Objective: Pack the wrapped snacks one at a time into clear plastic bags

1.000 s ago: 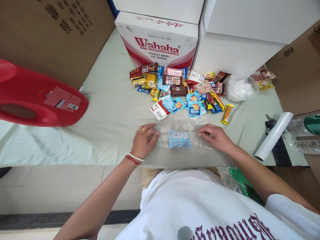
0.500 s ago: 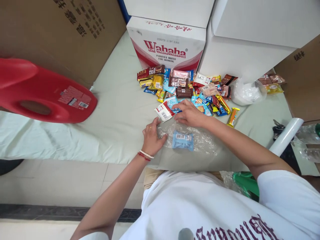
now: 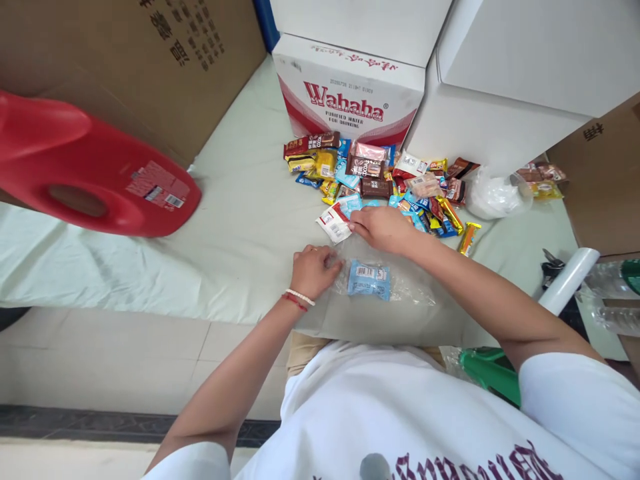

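We see one table [image 3: 240, 267] under pale cloth, with two brown cartons [image 3: 150, 80] at its left and right, and four white boxes [image 3: 345, 107] stacked in two pairs at the back. One red jug [image 3: 110, 167] sits near the left carton; a wide stretch of cloth lies between it and our two hands. Our left hand [image 3: 333, 261], in two bracelets, is curled narrow at the left end of one clear bag [image 3: 410, 285]; we cannot tell whether it pinches the plastic. Our right hand [image 3: 353, 221] is drawn in narrow, fingertips touching one red-and-white packet [image 3: 334, 225] at the pile's front edge; its grip we cannot tell. The overlapping snacks [image 3: 377, 189] are too many to count. One white roll [image 3: 570, 280] lies well to the right. One blue packet [image 3: 369, 281] lies in or under the bag, near the table's front edge.
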Demonstrator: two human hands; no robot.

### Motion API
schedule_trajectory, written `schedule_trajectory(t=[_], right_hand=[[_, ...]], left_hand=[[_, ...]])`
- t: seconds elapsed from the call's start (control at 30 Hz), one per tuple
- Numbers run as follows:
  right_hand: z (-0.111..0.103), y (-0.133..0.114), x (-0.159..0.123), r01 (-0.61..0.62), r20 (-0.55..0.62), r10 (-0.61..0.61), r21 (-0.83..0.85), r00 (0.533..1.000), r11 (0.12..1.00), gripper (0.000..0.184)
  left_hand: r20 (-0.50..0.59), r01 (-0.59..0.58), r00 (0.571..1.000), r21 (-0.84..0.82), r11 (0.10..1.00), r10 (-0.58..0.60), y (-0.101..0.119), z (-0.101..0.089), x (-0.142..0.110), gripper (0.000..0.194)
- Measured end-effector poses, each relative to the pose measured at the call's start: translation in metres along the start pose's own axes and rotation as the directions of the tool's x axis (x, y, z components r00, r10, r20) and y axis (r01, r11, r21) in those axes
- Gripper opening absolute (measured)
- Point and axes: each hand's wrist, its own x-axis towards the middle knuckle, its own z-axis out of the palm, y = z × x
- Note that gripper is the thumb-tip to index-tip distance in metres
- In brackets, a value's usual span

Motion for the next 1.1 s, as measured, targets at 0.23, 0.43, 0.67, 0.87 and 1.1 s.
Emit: schedule_trajectory(t=[0.23, 0.43, 0.67, 0.87, 1.1], right_hand=[[0.035, -0.060, -0.056, -0.005, 0.078, -0.005, 0.130, 0.997, 0.991, 0.032], [0.082, -0.095, -0.072, -0.054, 0.068, 0.043, 0.172, 0.997, 0.984, 0.045], [0.092, -0.087, -0.096, 0.015, -0.043, 0.004, 0.439, 0.999, 0.898, 0.059], [0.069, -0.043, -0.134, -0.029, -0.050, 0.117, 0.809, 0.992, 0.588, 0.025], [0.090, -0.013, -0.159, -0.290, -0.309, 0.524, 0.565, 0.794, 0.772, 0.036]], left_hand=[[0.030, 0.074, 0.997, -0.006, 0.997, -0.074, -0.008, -0.015, 0.003, 0.027], [0.099, 0.207, 0.978, -0.500, 0.841, -0.182, -0.006, -0.021, -0.013, 0.033], [0.165, 0.142, 0.985, -0.652, 0.745, -0.043, 0.031, 0.000, -0.026, 0.029], [0.101, -0.123, 0.984, -0.229, 0.966, 0.149, 0.046, 0.029, -0.035, 0.035], [0.001, -0.083, 0.997, -0.077, 0.994, 0.083, 0.061, 0.042, -0.047, 0.023]])
